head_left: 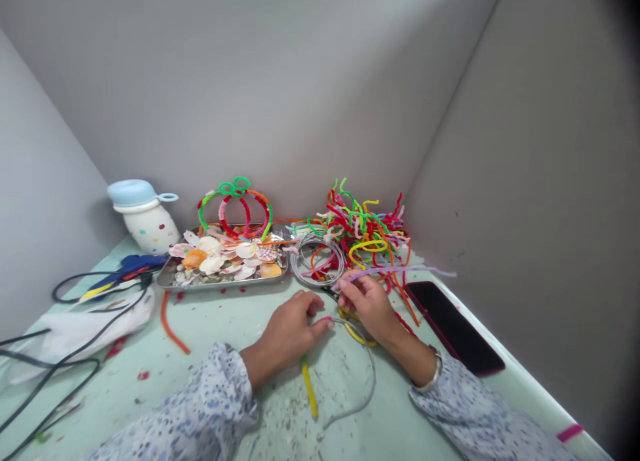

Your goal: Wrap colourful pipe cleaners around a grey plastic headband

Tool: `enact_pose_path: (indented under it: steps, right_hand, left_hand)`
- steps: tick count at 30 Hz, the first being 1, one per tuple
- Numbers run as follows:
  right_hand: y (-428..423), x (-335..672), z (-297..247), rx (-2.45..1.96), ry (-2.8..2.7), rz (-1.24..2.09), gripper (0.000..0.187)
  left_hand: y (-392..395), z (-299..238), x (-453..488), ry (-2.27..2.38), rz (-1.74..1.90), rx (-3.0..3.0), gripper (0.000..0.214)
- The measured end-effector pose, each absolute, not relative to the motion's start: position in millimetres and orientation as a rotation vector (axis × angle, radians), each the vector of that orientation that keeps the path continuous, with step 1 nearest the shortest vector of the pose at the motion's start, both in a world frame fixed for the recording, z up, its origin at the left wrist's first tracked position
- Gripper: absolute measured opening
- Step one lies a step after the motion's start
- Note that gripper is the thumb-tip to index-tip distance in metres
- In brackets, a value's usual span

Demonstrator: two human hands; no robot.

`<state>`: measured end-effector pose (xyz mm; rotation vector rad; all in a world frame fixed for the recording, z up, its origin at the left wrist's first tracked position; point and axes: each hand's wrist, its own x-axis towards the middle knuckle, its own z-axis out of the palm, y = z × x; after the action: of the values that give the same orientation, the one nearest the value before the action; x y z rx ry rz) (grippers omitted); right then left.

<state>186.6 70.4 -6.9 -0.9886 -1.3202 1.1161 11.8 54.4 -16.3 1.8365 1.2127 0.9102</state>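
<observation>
The head camera is looking down on a pale green table (210,327) boxed in by grey walls. The left hand (290,334) is resting near the middle, fingers curled and pinching a grey wire (371,374) that is arcing rightward and curving back toward the viewer. The right hand (367,304), just beside it, is gripping a lilac pipe cleaner (400,271) whose long axis is running left to right, its free end pointing right over a dark phone (453,327). The step appears to be joining stem to wire; aligning the two seems needed. A yellow pipe cleaner (309,387) is lying below. Farther off are sitting a tray of shells (225,264) and a heap of coloured pipe cleaners (365,231).
</observation>
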Motion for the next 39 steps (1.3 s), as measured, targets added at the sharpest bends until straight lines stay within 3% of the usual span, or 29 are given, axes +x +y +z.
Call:
enact_pose_path:
  steps: [5,17,39]
  right_hand:
    - [69.0,185.4,-6.9,-1.006,-1.336,1.102,0.022]
    - [63.0,187.3,-9.2,-0.967,-1.399,1.239,0.016]
    - [61.7,185.9,-6.4,-1.000,-1.417,1.391,0.021]
  left_hand:
    - [50.3,-14.1,12.9,1.313,0.768,2.012,0.006]
    - [52.6,-0.1,10.6,0.865,0.847,1.329,0.016]
    - [56.2,-5.4,10.2,0.855,0.763,1.327,0.013]
